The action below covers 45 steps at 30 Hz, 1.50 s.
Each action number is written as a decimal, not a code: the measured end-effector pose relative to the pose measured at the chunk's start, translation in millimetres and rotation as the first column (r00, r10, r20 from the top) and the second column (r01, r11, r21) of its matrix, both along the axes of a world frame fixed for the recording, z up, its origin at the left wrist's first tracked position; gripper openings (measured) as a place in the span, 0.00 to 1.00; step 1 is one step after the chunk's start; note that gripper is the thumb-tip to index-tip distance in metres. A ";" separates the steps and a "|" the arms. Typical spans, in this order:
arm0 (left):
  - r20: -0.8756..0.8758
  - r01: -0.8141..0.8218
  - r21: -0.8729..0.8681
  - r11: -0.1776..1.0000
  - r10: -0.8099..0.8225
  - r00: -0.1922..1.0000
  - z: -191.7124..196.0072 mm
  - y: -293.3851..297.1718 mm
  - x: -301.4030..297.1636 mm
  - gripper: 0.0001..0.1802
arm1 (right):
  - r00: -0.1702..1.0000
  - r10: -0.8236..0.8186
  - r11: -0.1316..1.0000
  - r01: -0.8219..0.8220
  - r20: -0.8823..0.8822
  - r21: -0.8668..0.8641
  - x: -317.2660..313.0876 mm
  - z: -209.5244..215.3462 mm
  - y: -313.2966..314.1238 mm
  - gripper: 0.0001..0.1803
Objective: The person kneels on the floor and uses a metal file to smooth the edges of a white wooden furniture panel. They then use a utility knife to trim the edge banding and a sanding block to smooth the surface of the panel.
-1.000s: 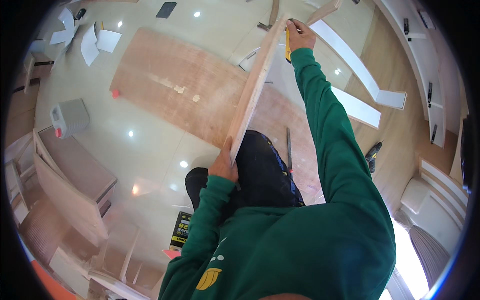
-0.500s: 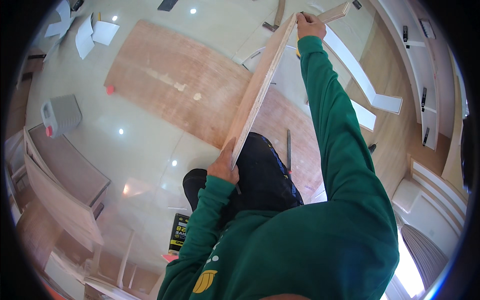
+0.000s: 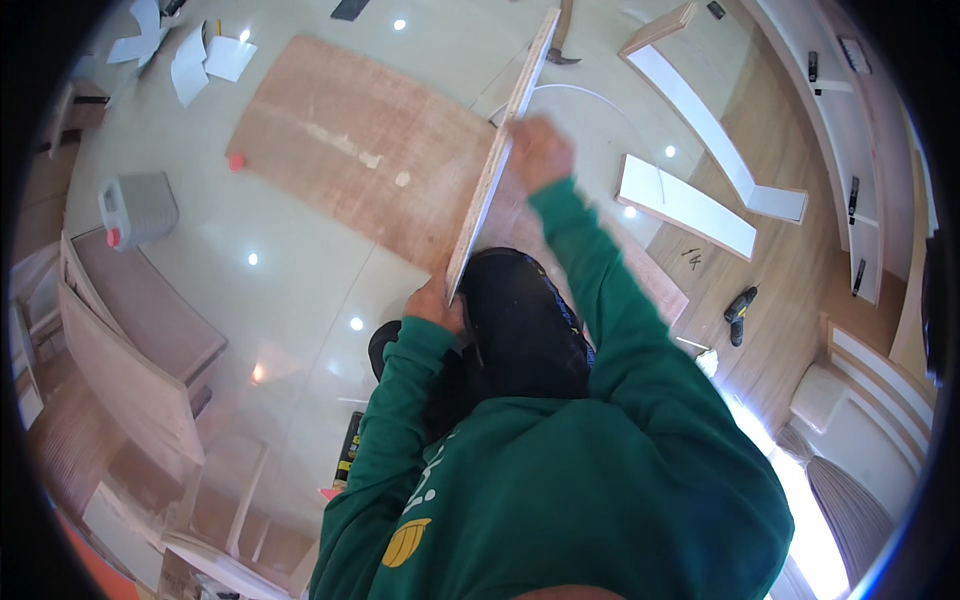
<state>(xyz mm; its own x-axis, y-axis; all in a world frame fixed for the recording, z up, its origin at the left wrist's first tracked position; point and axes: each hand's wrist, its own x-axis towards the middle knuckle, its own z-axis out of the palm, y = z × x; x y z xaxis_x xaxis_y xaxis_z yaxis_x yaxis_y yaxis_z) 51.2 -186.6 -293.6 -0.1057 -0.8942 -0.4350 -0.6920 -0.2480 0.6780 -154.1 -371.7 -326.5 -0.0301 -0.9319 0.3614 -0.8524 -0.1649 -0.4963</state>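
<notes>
A long narrow plywood board stands on edge in front of me, running away from my lap. My left hand is closed round its near end. Beside the board's right face, about midway along, is my right hand; motion smears its fingers, and whether it holds anything is unclear. A wide plywood sheet lies flat beneath, extending to the left and showing again on the right. Past the board's far end, a claw hammer rests on the floor, partly hidden by the board.
White-faced boards lie at right, near loose screws and a cordless drill. Leftward are a grey jerrycan, paper sheets and wooden panels. A black-and-yellow can stands by my left arm.
My right hand has come back from the board's far end toward its middle. The board's far end has swung left and now shows more of its edge; my left hand stays at the near end.
</notes>
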 end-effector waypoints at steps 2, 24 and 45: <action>-0.031 -0.037 0.044 0.998 0.038 0.999 3.1 -4.7 3.6 0.41 | 0.989 0.086 0.996 -0.080 0.120 -0.049 38.6 23.1 57.6 0.05; 0.052 -0.056 -0.041 0.998 0.058 0.997 13.8 15.3 -32.9 0.38 | 0.899 -0.229 0.955 0.281 0.374 -0.091 -88.2 1.0 -197.7 0.10; -0.066 -0.102 0.128 0.987 0.111 0.992 -2.9 0.9 8.3 0.42 | 0.963 0.188 0.982 -0.188 0.194 -0.015 65.2 10.0 99.8 0.06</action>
